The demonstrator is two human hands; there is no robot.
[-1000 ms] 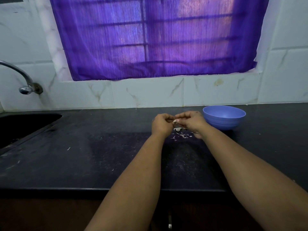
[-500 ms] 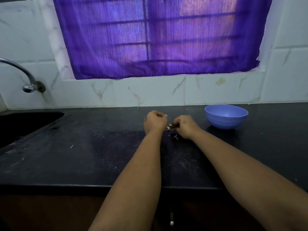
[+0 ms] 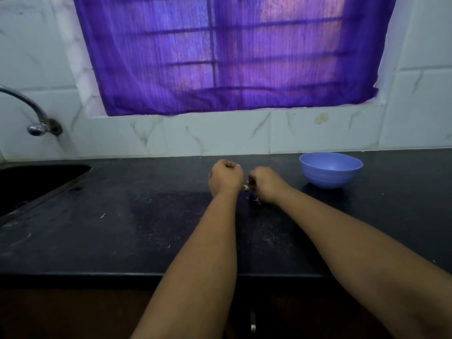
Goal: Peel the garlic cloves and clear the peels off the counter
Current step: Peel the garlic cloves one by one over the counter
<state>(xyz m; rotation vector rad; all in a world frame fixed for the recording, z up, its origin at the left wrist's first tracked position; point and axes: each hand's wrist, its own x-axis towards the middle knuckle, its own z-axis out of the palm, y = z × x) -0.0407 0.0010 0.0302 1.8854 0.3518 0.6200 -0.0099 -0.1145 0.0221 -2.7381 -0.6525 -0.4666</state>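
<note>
Garlic clove point(image 3: 245, 187) between fists, left grip point(image 3: 226, 178) and right grip point(image 3: 265, 184) curled, contents hidden

Dim interior. Only light source seen: window at 12 o'clock, daylight filtered through purple curtain point(image 3: 220, 55), brightest patch pinkish toward 1 o'clock; bar shadows show through cloth. Violet cast on white wall tiles point(image 3: 220, 135) and faint purple sheen on black counter point(image 3: 122, 228) at centre. Forearms underlit, lower frame from 5 to 7 o'clock near black. Wide-angle bending at edges: tile lines bow at 3 and 9 o'clock. Soft, slightly noisy detail throughout.
</note>
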